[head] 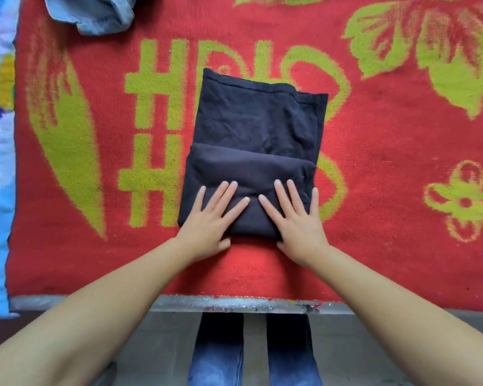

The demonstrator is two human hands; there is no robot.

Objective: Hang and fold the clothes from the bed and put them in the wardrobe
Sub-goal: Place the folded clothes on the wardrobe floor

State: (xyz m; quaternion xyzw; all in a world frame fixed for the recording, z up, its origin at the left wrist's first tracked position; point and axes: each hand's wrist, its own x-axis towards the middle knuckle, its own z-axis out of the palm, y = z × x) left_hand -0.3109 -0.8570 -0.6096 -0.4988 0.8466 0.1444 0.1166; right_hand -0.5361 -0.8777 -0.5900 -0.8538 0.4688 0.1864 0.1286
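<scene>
Head view, looking down at the bed. Dark garment [255,151] lies mid-blanket on the red and green blanket [388,168], already narrowed to a strip with the near end folded up over itself. My left hand [211,218] and right hand [297,218] both rest flat on that near fold, fingers spread, palms down, gripping nothing, just pressing.

Step in hand, as I judge it: setting the crease before the next fold. To do it well, press outward from the centre toward both side edges so trapped air and wrinkles leave, and keep the side edges lined up. The far right corner looks stepped, one layer poking out, so square that first.

Denim garment [95,15] waits crumpled at the far left corner of the bed. Wardrobe not in view.
</scene>
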